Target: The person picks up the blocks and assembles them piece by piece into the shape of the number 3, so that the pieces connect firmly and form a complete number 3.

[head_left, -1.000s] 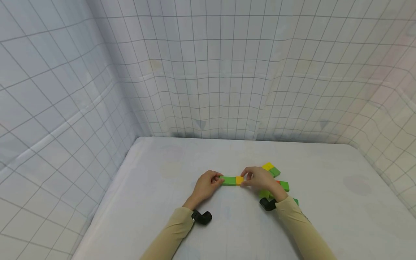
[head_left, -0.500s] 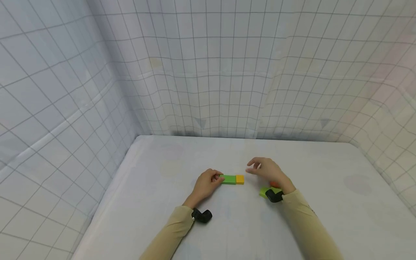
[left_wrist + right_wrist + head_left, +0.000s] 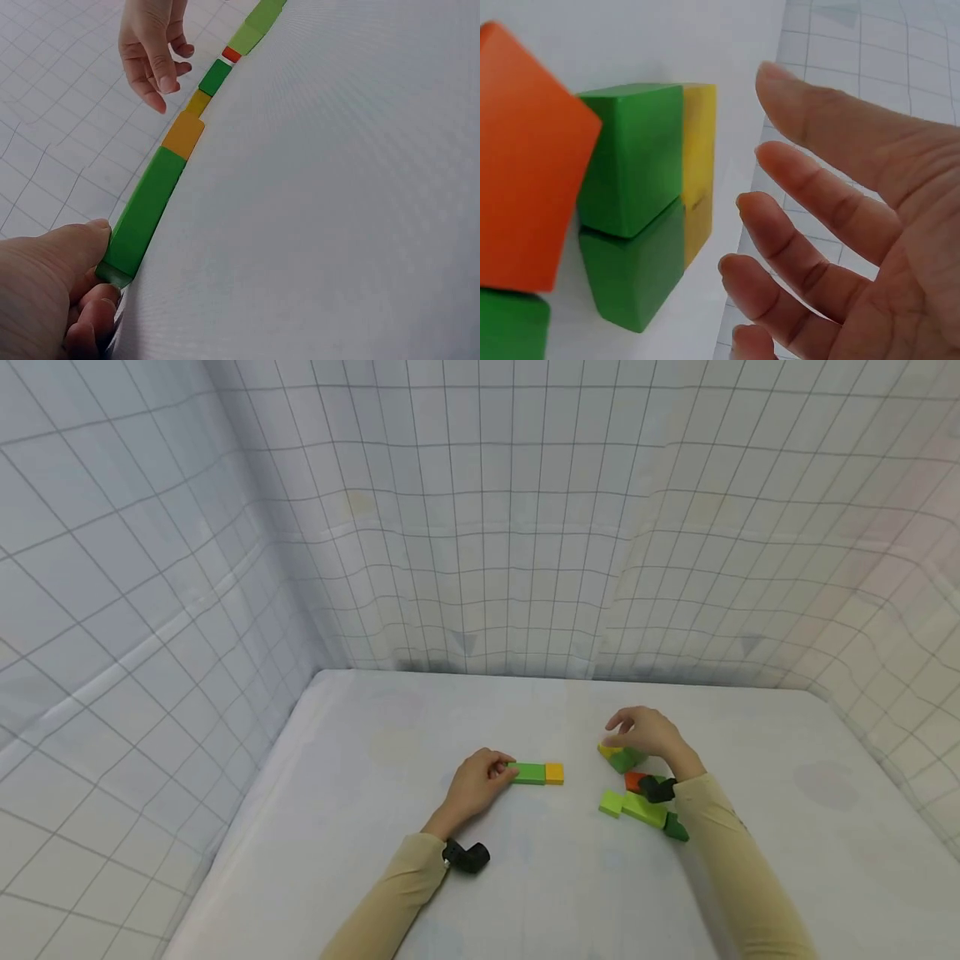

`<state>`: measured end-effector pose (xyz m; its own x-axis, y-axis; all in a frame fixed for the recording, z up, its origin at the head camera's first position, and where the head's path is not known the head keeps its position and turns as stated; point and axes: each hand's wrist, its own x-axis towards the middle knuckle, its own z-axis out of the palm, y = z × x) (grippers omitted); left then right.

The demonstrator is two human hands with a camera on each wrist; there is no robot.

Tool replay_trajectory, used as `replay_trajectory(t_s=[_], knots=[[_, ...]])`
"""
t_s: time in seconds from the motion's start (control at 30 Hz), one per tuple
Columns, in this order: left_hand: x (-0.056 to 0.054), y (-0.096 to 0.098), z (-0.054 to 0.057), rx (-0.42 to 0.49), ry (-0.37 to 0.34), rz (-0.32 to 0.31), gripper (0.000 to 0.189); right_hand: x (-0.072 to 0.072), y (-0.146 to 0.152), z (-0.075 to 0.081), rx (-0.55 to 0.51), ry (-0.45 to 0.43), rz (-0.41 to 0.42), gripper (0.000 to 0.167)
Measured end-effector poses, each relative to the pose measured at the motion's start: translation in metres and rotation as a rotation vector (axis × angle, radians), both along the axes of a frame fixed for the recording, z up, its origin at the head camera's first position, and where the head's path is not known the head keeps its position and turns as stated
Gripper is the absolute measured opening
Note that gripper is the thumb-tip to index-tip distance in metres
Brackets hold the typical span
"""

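My left hand pinches the left end of a long green block lying on the table. Against that block's right end sits a small orange-yellow block. In the left wrist view the thumb lies along the green block, with curled fingers at its near end. My right hand hovers with parted fingers over a cluster of yellow and green blocks. The right wrist view shows those fingers beside two green blocks and a yellow strip, apart from them and holding nothing.
Nearer me on the right lie an orange-red block, a small lime block, a longer lime block and a dark green block. A white table bears everything, with gridded curtains around it.
My right hand has left the small orange-yellow block and moved right, over the yellow and green cluster. The left hand stays at the long green block.
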<state>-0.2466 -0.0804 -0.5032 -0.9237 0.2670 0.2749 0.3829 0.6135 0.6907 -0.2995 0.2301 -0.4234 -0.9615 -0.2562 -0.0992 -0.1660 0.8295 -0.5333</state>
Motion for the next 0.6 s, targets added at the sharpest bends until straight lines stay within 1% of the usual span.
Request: replay_trajectory(t_s=[0.1, 0.23, 0.43, 0.6], knots=[[0.0, 0.0, 0.001, 0.0, 0.002, 0.002, 0.022, -0.001, 0.002, -0.002, 0.017, -0.041, 0.019, 0.036], [0.001, 0.0, 0.002, -0.001, 0.008, 0.0, 0.021, -0.002, 0.003, -0.007, 0.038, -0.075, 0.015, 0.039], [0.001, 0.0, 0.002, -0.005, 0.012, -0.003, 0.021, -0.003, 0.005, -0.013, 0.024, -0.088, -0.008, 0.04], [0.001, 0.001, 0.001, -0.007, 0.015, -0.003, 0.021, -0.005, 0.006, -0.014, 0.024, -0.079, -0.03, 0.042]])
